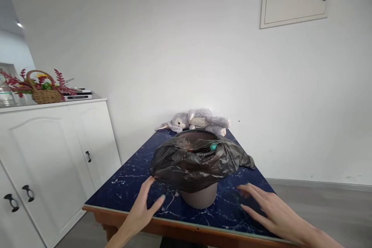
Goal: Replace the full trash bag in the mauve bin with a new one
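Observation:
A grey-brown trash can (200, 198) stands upright near the front of the table. A thin black plastic bag (197, 168) hangs loosely over its near rim and down its sides, and the far rim shows bare. Something small and teal (213, 147) shows in the mouth of the bag. My left hand (142, 207) is at the bag's lower left edge, thumb and fingers apart, holding nothing; whether a fingertip touches the bag I cannot tell. To the right of the can, my right hand (264, 207) hovers over the table with its fingers apart and nothing in them.
The table (130, 180) has a blue marble-patterned top and a wooden edge. A grey plush rabbit (200, 119) lies at its far end against the wall. On the left, a white cabinet (49, 139) bears a wicker basket (46, 96) of artificial flowers.

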{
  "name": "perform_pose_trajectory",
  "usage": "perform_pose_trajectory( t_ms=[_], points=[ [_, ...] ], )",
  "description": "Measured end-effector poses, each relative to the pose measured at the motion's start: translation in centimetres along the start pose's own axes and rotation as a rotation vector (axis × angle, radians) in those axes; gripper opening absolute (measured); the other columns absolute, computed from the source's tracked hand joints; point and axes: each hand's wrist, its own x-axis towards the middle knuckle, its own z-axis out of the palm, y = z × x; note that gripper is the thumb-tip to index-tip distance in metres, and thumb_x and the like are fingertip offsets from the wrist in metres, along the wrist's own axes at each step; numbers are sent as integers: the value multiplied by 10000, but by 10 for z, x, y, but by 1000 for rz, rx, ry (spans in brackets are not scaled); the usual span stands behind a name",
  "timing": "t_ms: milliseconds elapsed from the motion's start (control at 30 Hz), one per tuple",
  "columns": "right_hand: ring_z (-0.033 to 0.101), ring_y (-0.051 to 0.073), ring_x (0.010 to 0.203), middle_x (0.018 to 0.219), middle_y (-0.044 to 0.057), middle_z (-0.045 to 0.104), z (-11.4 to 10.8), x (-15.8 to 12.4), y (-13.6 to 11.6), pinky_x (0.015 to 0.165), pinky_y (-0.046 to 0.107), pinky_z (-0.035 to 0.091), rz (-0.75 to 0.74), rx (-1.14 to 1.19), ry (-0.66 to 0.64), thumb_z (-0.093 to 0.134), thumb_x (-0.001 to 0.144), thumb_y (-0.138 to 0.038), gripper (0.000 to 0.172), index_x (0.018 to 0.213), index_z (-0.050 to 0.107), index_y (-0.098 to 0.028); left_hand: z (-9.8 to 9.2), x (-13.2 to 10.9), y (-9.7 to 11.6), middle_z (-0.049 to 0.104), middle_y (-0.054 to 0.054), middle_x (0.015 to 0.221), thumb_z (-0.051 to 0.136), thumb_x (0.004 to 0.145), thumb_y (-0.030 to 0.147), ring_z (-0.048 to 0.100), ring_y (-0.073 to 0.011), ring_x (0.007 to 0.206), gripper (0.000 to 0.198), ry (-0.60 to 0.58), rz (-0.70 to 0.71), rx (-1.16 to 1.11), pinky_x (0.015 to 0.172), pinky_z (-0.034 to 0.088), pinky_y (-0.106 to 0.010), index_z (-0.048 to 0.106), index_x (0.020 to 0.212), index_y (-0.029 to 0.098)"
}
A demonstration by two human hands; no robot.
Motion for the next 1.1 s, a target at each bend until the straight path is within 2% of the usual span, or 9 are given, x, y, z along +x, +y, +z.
perform_pose_trajectory(
  t_ms=[133, 333, 433, 567, 667, 800, 900, 1000, 1100],
  points=[
    [551, 363, 1448, 1754, 138, 297, 8, 35, -12, 1196, 512, 474, 240, 382, 52, 577, 949, -731, 885, 1684, 312, -316, 22, 19, 29, 555, -209, 1562, 697, 768, 846, 266, -467, 1602, 1015, -218, 50, -71, 1281, 259, -626, 506, 1568, 250],
    [449, 337, 1535, 1554, 71, 611, -31, 97, -69, 1217, 475, 455, 262, 821, 365, 713, 879, -732, 725, 1474, 627, -326, 31, 58, 110, 735, -136, 1343, 786, 830, 682, 506, -382, 1480, 681, 87, 37, -494, 1197, 448, -445, 691, 1366, 272],
    [578, 290, 1414, 1371, 41, 739, -60, 124, -97, 1174, 412, 493, 172, 976, 556, 761, 887, -662, 515, 1256, 743, -303, 25, 74, 147, 721, -97, 1376, 732, 924, 616, 538, -321, 1456, 485, 245, 38, -622, 1110, 507, -345, 727, 1274, 281],
    [705, 251, 1181, 1091, 50, 808, -91, 151, -111, 956, 345, 601, 62, 1133, 611, 750, 926, -605, 339, 957, 749, -268, 13, 93, 187, 727, -102, 1357, 647, 1008, 568, 606, -266, 1372, 399, 171, 209, -869, 1072, 523, -319, 730, 1212, 236],
    [746, 218, 912, 840, 6, 744, -106, 166, -109, 804, 335, 629, 23, 1306, 609, 795, 902, -579, 351, 861, 649, -262, 5, 108, 207, 770, -63, 960, 673, 1020, 461, 738, -212, 984, 260, 148, 172, -1133, 955, 578, -346, 685, 1058, 203],
    [531, 100, 517, 616, -91, 478, -123, 187, -106, 737, 266, 624, 20, 1463, 651, 752, 976, -459, 385, 782, 483, -263, -5, 125, 223, 356, 95, 550, 657, 1009, 312, 392, -80, 460, 289, 185, 78, -1325, 566, 474, -214, 518, 775, 214],
    [380, 79, 433, 579, -103, 394, -133, 203, -114, 668, 229, 603, 37, 1477, 656, 643, 1055, -369, 375, 762, 435, -258, -4, 129, 232, 299, 92, 575, 658, 936, 353, 292, -80, 455, 276, 139, 137, -1256, 443, 294, -224, 514, 745, 215],
    [474, 86, 482, 616, -80, 480, -138, 218, -132, 669, 244, 610, 32, 1460, 607, 618, 1064, -334, 339, 773, 465, -254, 8, 130, 242, 372, 88, 603, 785, 825, 352, 366, -86, 503, 217, 98, 242, -920, 500, 311, -228, 638, 877, 200],
    [598, 107, 563, 672, -47, 577, -140, 230, -153, 683, 256, 618, 11, 1346, 532, 632, 1061, -338, 305, 792, 526, -239, 30, 138, 251, 531, 57, 653, 938, 690, 297, 535, -133, 626, 423, 16, 319, -608, 621, 393, -246, 718, 1042, 216]
  ],
)
